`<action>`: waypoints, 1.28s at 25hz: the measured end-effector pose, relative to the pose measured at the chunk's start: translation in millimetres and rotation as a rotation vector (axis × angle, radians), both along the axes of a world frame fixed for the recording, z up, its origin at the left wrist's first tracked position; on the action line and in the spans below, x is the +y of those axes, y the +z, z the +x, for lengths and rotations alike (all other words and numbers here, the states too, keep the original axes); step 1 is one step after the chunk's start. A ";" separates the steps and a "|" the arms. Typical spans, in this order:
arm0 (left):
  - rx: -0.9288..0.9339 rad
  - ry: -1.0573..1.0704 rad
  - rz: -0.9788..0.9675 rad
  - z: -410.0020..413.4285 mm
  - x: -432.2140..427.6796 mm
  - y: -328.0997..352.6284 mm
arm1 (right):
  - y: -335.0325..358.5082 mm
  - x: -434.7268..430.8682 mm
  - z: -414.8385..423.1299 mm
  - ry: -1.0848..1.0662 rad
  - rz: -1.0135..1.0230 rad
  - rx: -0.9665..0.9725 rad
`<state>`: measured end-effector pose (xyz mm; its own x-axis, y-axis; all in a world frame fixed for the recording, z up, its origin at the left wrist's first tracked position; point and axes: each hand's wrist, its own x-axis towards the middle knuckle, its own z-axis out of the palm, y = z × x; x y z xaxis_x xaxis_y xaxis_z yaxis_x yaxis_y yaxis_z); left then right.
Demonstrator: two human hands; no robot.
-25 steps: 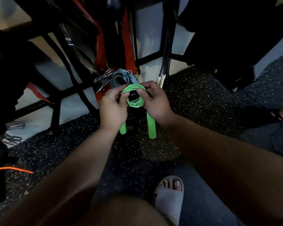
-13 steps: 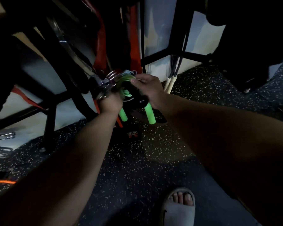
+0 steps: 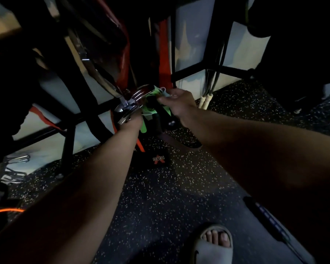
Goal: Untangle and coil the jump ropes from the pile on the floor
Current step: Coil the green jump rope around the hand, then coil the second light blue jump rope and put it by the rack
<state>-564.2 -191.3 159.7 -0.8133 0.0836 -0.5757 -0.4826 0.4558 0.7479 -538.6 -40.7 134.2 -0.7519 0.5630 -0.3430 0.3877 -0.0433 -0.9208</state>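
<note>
A green jump rope (image 3: 150, 111), wound into a small coil, sits between my two hands at arm's length, close to the black rack. One green handle (image 3: 144, 128) hangs down below the coil. My right hand (image 3: 179, 103) pinches the coil from the right with thumb and fingers. My left hand (image 3: 134, 121) holds it from the left, with its fingers partly hidden behind chrome handles. A pale blue rope or strap (image 3: 165, 93) shows just past the coil.
Chrome cable handles (image 3: 128, 106) hang from the rack (image 3: 204, 67) beside my left hand. A wooden-handled rope (image 3: 204, 101) hangs at the right, with red straps (image 3: 164, 60) above. A black Valeo item (image 3: 158, 159) lies on the speckled floor. My sandalled foot (image 3: 213, 244) is at the bottom.
Both hands have carried the coiled green rope forward and up, from in front of me to the rack by the chrome handles. The view has leaned in with them.
</note>
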 end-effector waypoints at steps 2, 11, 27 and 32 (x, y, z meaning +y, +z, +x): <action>0.162 0.067 -0.004 7.0 -5.8 -4.1 | -0.9 0.0 17.9 -0.032 -0.066 0.062; 0.419 -0.059 0.097 102.1 -12.5 36.0 | 28.4 13.4 194.4 0.028 0.173 -0.029; 0.811 -1.173 -0.047 335.6 55.6 230.1 | 169.0 16.9 542.4 -0.208 0.461 -0.154; 0.774 -1.385 -0.084 419.7 85.3 171.7 | 141.2 16.8 619.0 -0.291 0.446 -0.276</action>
<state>-144.5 -106.1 331.4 -0.2248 0.9673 -0.1172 0.7921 0.2514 0.5562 80.4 -23.8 275.4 -0.4615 0.8672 -0.1872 0.6454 0.1833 -0.7415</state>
